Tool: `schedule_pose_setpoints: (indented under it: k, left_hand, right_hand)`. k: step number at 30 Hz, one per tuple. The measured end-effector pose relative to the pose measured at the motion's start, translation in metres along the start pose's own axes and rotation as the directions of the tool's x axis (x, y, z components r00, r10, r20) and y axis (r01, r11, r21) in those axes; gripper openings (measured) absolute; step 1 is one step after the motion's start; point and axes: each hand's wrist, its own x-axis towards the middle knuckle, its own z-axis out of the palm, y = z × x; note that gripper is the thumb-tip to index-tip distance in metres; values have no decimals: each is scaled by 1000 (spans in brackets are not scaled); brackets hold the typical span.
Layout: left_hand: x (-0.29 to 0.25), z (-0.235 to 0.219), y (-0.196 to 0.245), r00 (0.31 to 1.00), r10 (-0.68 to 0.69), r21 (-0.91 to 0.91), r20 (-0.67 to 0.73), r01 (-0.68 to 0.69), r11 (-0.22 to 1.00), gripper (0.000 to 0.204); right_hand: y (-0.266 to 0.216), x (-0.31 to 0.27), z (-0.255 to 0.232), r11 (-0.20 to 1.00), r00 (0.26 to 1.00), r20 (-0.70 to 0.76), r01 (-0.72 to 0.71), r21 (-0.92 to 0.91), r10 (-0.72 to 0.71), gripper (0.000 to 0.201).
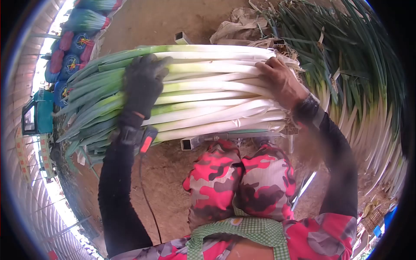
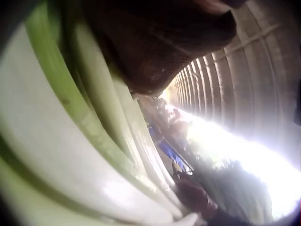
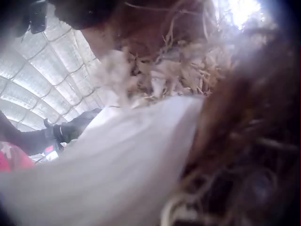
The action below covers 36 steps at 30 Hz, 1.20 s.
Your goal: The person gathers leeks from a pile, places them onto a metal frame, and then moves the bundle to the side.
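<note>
A thick row of long green onions lies across the stand in front of me, white root ends to the right and green leaves to the left. My gloved left hand grips the top layer where white turns to green, its fingers bent at the far side. At the root end, my bare right hand curls its fingers over the white stalks. White and pale green stalks fill the left wrist view beneath the dark glove. Blurred white stalks and dry roots appear close up in the right wrist view.
A large heap of loose green onions lies on the right. Square metal tube ends of the stand jut toward my knees. Bundled onions, blue and red rolls and a teal vehicle are at left.
</note>
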Motion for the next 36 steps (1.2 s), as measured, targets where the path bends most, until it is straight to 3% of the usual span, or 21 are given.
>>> schedule_pose_setpoints:
  k: [1, 2, 5, 7, 8, 9, 10, 11, 12, 13, 15, 17, 19, 21, 23, 24, 26, 28, 31, 34, 36]
  left_hand:
    - [1, 3, -2, 999, 12, -3, -43, -12, 1000, 32]
    - [-6, -12, 14, 991, -68, 98, 117, 56, 994, 37]
    - [-36, -26, 38, 994, -93, 57, 55, 90, 994, 41]
    - [-42, -13, 33, 995, -96, 96, 1, 96, 991, 42]
    - [-35, -10, 30, 998, -63, 123, 17, 60, 991, 41]
    - [-33, -2, 23, 1000, -6, 200, 29, 0, 980, 38]
    - [-25, -8, 26, 997, 73, 157, 25, -76, 985, 36]
    - [-21, -8, 30, 993, 118, 107, -15, -116, 988, 40]
    - [-23, -1, 32, 997, 81, 177, 0, -80, 981, 41]
    - [-28, 5, 31, 999, 32, 270, 15, -35, 962, 43]
    - [-28, 10, 29, 999, 24, 291, 26, -30, 956, 48]
    - [-28, 8, 31, 997, -30, 285, 71, 8, 959, 49]
    - [-31, 9, 31, 997, -38, 312, 66, 15, 950, 49]
    - [-28, 7, 34, 991, -59, 351, 119, 13, 936, 44]
    - [-29, 6, 35, 993, -52, 352, 110, 10, 936, 44]
    - [-30, 5, 34, 995, -52, 326, 89, 20, 945, 45]
    - [-27, 5, 37, 998, -50, 270, 38, 38, 962, 49]
    - [-26, 2, 36, 997, -56, 246, 57, 40, 969, 49]
    - [-24, 0, 39, 996, -56, 220, 65, 41, 975, 49]
    - [-24, 0, 40, 996, -63, 238, 64, 46, 970, 49]
    - [-24, 1, 40, 996, -67, 250, 52, 53, 967, 49]
  right_hand:
    - [-1, 2, -3, 1000, 1000, 26, -5, -2, 5, 31]
    - [-8, -4, -8, 991, 984, 136, -125, 43, 118, 35]
    - [-20, -24, -10, 988, 1000, 16, 15, -155, -12, 43]
    - [-9, -31, 5, 998, 998, 14, -54, -35, 55, 50]
    - [9, -36, 17, 996, 999, -39, -10, -90, 7, 50]
    - [-14, -33, 2, 991, 990, -46, -135, 15, 136, 49]
    - [-21, -37, -3, 976, 969, -138, -194, 100, 207, 51]
    - [-19, -46, 6, 990, 928, -347, -117, 83, 138, 53]
    - [-27, -53, -9, 989, 911, -392, -92, 113, 129, 53]
    - [-33, -69, -21, 983, 877, -457, -81, 164, 149, 47]
    - [-22, -114, -24, 968, 805, -538, -216, 126, 249, 39]
    - [4, -165, -8, 885, 697, -555, -428, 184, 453, 33]
    - [51, -237, 26, 658, 571, -328, -624, 423, 753, 29]
    - [89, -295, 47, 424, 376, -208, -860, 286, 903, 26]
    - [123, -325, 54, 342, 294, -275, -929, 142, 915, 29]
    - [140, -326, 58, 296, 259, -308, -952, 78, 915, 31]
    - [163, -301, 47, 293, 281, -404, -956, -34, 870, 40]
    - [179, -269, 38, 193, 206, -429, -978, -73, 880, 52]
    - [223, -257, 42, 146, 156, -466, -988, -57, 871, 60]
    - [241, -248, 30, 154, 154, -320, -988, -23, 935, 57]
    - [242, -246, 32, 229, 206, -312, -973, 38, 927, 54]
